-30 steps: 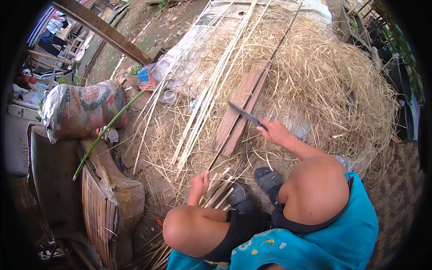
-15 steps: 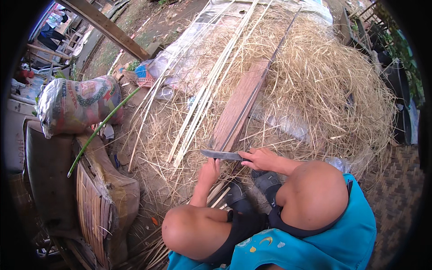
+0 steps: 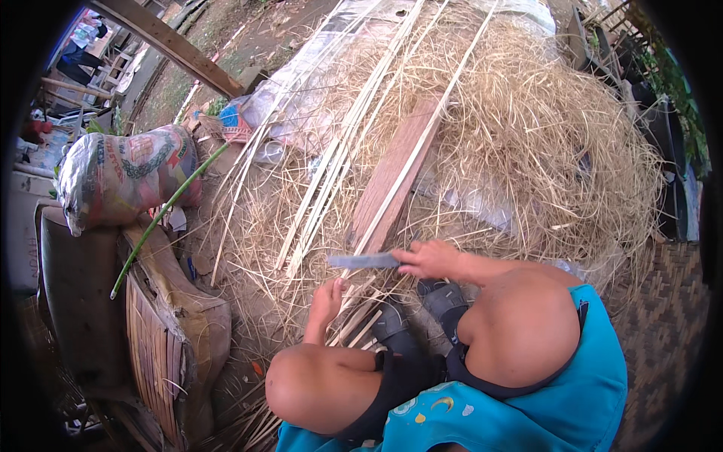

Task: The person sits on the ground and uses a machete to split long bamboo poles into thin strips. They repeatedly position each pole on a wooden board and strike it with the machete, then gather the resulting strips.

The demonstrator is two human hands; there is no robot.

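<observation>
A long bamboo strip [image 3: 416, 151], pale side up, lies along a reddish-brown wooden board [image 3: 374, 197]. Its near end runs down to my left hand [image 3: 324, 303], whose fingers are closed around it. My right hand [image 3: 431, 261] grips a knife by the handle, which the fingers mostly cover. The knife's blade [image 3: 363, 261] points left and crosses the strip just beyond my left hand; it is slightly blurred. Beside the board on the left, several pale bamboo strips [image 3: 329, 177] lie side by side.
A large heap of curly bamboo shavings [image 3: 550, 143] spreads to the right. At left stand a stuffed sack [image 3: 139, 169], a green bamboo stick [image 3: 169, 207] and a worn brown seat [image 3: 188, 316]. A woven mat [image 3: 666, 316] lies at the right. My shoes [image 3: 444, 300] are close to the board's near end.
The strip on the board showed a dark side before and shows a pale side now. My left hand has moved down and left, away from the blade.
</observation>
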